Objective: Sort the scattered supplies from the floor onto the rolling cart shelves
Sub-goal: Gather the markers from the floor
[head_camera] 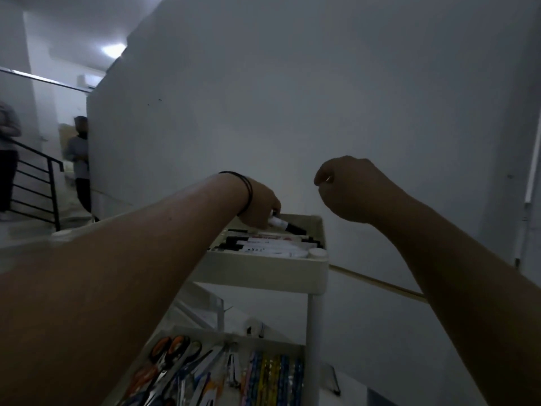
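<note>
The white rolling cart point(314, 315) stands against the wall in front of me. My left hand point(260, 205) reaches over its top shelf point(263, 271) and grips a white marker with a black cap point(285, 224), tilted above several markers point(272, 244) lying in rows. My right hand point(349, 189) hovers in a fist above and to the right of the cart; a thin pale sliver shows by the thumb, too small to identify. The lower shelf point(205, 331) holds orange-handled scissors point(167, 351), pens and a row of coloured pencils point(278, 379).
A bare grey wall point(322, 98) rises right behind the cart. At the left, a black stair railing point(38, 186) runs down, with two people point(79, 159) standing beyond it. A dark thin object point(335, 382) lies on the floor to the right of the cart.
</note>
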`<move>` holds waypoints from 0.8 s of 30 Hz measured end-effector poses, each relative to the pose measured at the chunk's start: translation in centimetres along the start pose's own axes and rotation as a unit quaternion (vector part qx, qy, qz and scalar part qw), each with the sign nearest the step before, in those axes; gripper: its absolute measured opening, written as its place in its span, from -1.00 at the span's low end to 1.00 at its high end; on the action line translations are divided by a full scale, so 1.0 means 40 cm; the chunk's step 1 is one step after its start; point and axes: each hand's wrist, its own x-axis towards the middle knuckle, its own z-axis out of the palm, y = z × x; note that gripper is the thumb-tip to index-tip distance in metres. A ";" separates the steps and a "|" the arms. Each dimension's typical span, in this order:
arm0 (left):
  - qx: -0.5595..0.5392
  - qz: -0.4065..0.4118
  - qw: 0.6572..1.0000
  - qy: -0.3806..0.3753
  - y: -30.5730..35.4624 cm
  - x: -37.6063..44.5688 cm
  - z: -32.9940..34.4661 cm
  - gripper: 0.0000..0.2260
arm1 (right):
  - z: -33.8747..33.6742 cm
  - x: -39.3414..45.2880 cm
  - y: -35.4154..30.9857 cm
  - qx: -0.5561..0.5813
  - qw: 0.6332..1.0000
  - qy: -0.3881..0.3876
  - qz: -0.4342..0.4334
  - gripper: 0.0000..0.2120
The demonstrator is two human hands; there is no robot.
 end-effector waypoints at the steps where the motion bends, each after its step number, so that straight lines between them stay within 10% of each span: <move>1: 0.003 0.002 1.000 -0.002 0.001 0.004 0.002 -0.62 | 0.003 -0.002 0.003 0.006 1.000 -0.006 -0.001 -0.71; 11: -0.125 0.093 0.968 0.199 0.005 0.051 0.016 -0.49 | 0.032 0.012 0.007 -0.008 0.999 -0.023 -0.023 -0.69; 14: -0.176 0.075 0.962 0.193 -0.005 0.021 0.007 -0.34 | 0.041 0.018 0.015 0.000 1.000 -0.013 -0.021 -0.68; 24: -0.289 -0.168 0.942 0.035 -0.089 -0.040 0.056 -0.72 | 0.070 0.018 -0.005 0.036 0.992 -0.109 -0.052 -0.72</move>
